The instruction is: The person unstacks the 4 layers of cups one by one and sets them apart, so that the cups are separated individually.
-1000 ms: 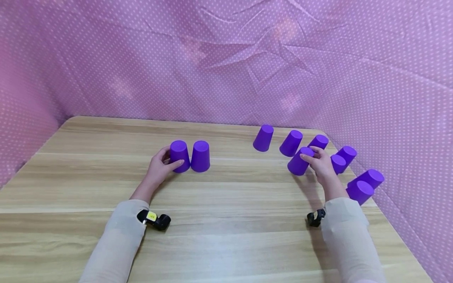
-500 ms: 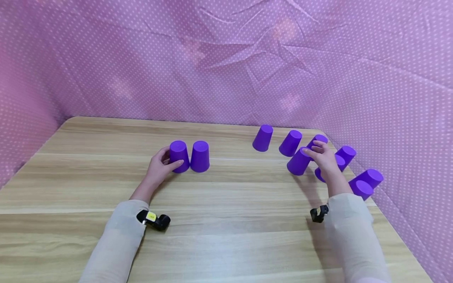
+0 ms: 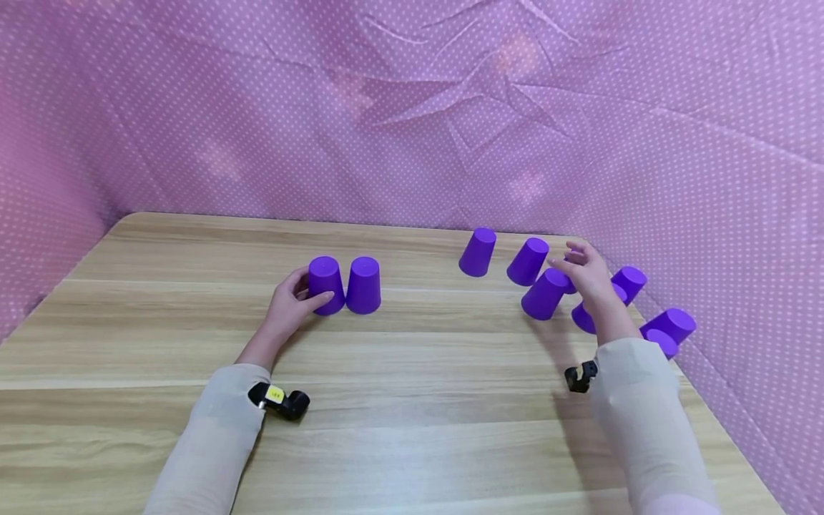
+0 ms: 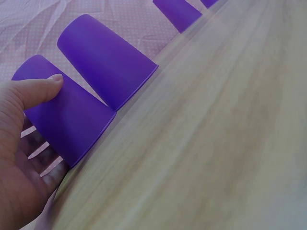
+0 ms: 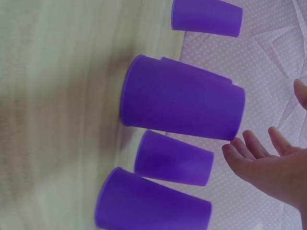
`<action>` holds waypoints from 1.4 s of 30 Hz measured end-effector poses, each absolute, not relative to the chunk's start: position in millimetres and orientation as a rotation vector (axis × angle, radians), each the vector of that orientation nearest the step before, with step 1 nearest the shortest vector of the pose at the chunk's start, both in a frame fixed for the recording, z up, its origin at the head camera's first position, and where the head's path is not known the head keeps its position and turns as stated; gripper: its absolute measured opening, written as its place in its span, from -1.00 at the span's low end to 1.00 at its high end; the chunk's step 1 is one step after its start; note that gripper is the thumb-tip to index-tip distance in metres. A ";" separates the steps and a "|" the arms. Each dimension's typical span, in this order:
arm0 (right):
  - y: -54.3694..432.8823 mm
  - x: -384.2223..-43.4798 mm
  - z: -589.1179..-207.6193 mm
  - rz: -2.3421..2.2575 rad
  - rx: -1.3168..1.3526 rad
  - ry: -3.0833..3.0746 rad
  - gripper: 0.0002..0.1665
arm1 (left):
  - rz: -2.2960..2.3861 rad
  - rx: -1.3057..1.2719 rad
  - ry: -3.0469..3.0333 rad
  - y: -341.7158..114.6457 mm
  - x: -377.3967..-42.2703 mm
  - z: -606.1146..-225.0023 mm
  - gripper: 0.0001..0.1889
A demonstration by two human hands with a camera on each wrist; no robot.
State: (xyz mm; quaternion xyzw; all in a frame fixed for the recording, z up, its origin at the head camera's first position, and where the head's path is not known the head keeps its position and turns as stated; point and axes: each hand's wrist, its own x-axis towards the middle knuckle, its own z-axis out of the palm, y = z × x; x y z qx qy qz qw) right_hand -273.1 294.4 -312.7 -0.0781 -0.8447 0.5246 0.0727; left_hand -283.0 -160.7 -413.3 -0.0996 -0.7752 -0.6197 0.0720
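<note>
My left hand (image 3: 291, 306) grips an upside-down purple cup (image 3: 324, 275), the thumb across its near side and the fingers round its far left. Touching or nearly touching it on the right stands a second purple cup (image 4: 103, 60), also upside down. My right hand (image 3: 589, 279) is raised over the right-hand group, its fingers spread and holding nothing. Just left of and below it is a purple cup (image 3: 545, 295). In the right wrist view the fingertips are close to the narrow end of a cup (image 5: 184, 100); whether they touch is unclear. Another cup behind my right hand is mostly hidden.
Farther back stand two upside-down purple cups, one (image 3: 478, 252) left of the other (image 3: 528, 262). Several more, such as a cup (image 3: 669, 326), line the wooden table's (image 3: 412, 429) right edge, partly behind my right arm. Pink dotted cloth (image 3: 412, 107) hangs behind the table.
My right hand has let go of the near cup in the right-hand group and lifted slightly up and away to the right. My left hand and its cup have stayed put.
</note>
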 end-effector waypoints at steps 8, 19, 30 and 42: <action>281.8 -278.0 -301.4 1.571 -0.192 -2.588 -0.10 | -1.866 -0.289 -2.339 -161.0 -284.7 -415.9 -0.35; 250.2 -288.5 -300.6 1.620 -0.065 -2.553 -0.24 | -1.847 -0.294 -2.352 -159.1 -283.4 -415.5 -0.36; 217.0 -297.5 -308.9 1.695 0.045 -2.566 -0.25 | -1.853 -0.291 -2.352 -161.0 -282.8 -414.5 -0.35; 179.1 -302.3 -315.2 1.843 0.071 -2.511 -0.28 | -1.869 -0.286 -2.351 -160.9 -283.0 -413.4 -0.35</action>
